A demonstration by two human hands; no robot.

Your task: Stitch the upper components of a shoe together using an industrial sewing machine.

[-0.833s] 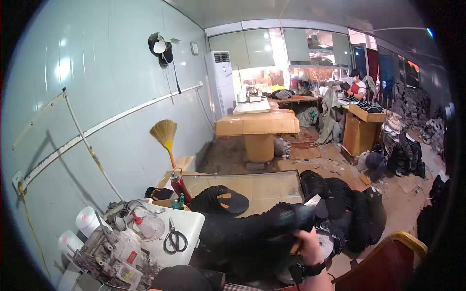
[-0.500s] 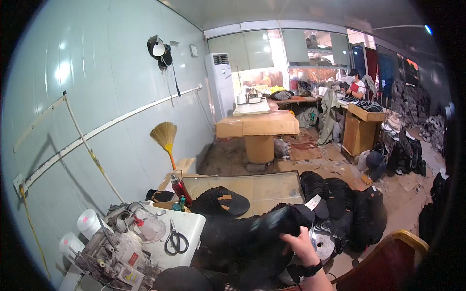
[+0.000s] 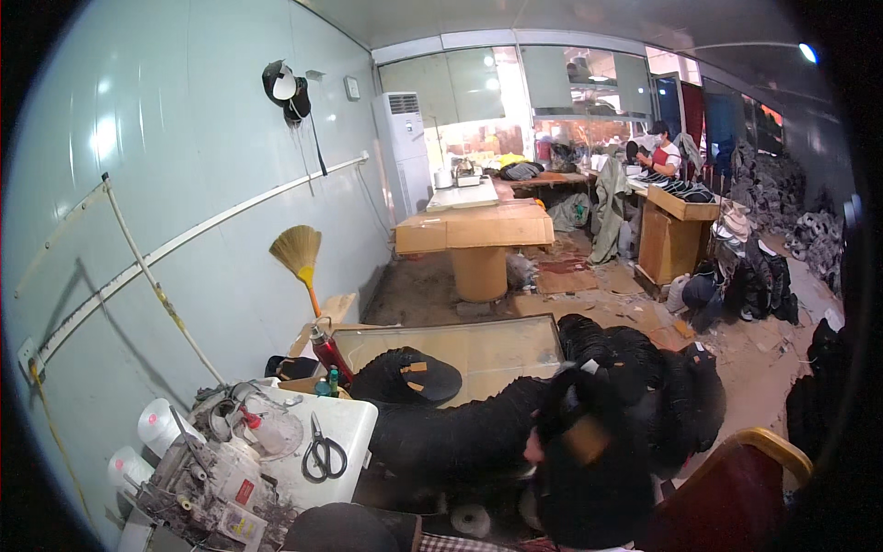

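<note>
At the lower right, a dark black cap (image 3: 589,501) with a brown patch is raised close in front of me, blurred by motion. Fingertips of my right hand (image 3: 533,448) show at its left edge, closed on it; the rest of that hand and its forearm are hidden behind the black fabric. My left hand does not show. Just left of the held cap, a long row of nested black caps (image 3: 451,439) lies curved across the front. Another stack of black caps (image 3: 382,377) with a brown tag rests behind it.
A dusty sewing machine (image 3: 207,488) stands at left beside white thread cones (image 3: 161,423). Black scissors (image 3: 322,451) lie on the white tabletop (image 3: 354,419). A red chair (image 3: 727,497) is at lower right. Further off are a cardboard-covered table (image 3: 474,230) and a seated person (image 3: 662,156).
The black cap in my right hand has turned upright and come nearer, showing its brown patch. My wrist is now hidden. The whole view has shifted slightly.
</note>
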